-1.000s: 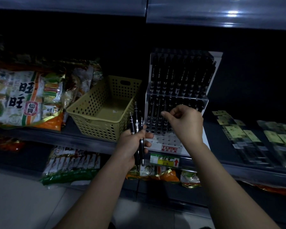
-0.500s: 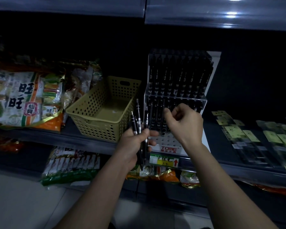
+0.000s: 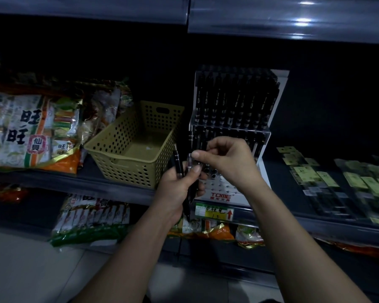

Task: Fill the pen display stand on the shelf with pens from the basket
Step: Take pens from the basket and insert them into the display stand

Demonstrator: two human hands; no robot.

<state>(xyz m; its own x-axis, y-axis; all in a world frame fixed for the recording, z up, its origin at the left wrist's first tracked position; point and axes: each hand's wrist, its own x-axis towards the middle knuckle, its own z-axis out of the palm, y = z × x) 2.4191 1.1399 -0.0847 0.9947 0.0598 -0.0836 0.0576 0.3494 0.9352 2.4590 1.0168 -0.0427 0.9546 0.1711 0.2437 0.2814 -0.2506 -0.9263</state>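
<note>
A clear tiered pen display stand (image 3: 265,136) with a white "TOME" base stands on the shelf, its upper rows packed with black pens (image 3: 232,101). Left of it sits a tan perforated basket (image 3: 120,167), nothing visible inside it. My left hand (image 3: 179,189) grips a small bunch of black pens (image 3: 178,162) upright in front of the stand's lower left corner. My right hand (image 3: 228,160) is just right of it, thumb and forefinger pinching the top of one pen in that bunch.
Snack bags (image 3: 31,130) fill the shelf left of the basket. Flat carded packets (image 3: 328,178) lie on the shelf to the right. More snack packs (image 3: 90,217) sit on the lower shelf. A price tag (image 3: 214,211) hangs on the shelf edge below the stand.
My right hand has pulled back from the stand's lower rows to the bunch in my left hand and pinched a pen top. My left hand has stayed in place.
</note>
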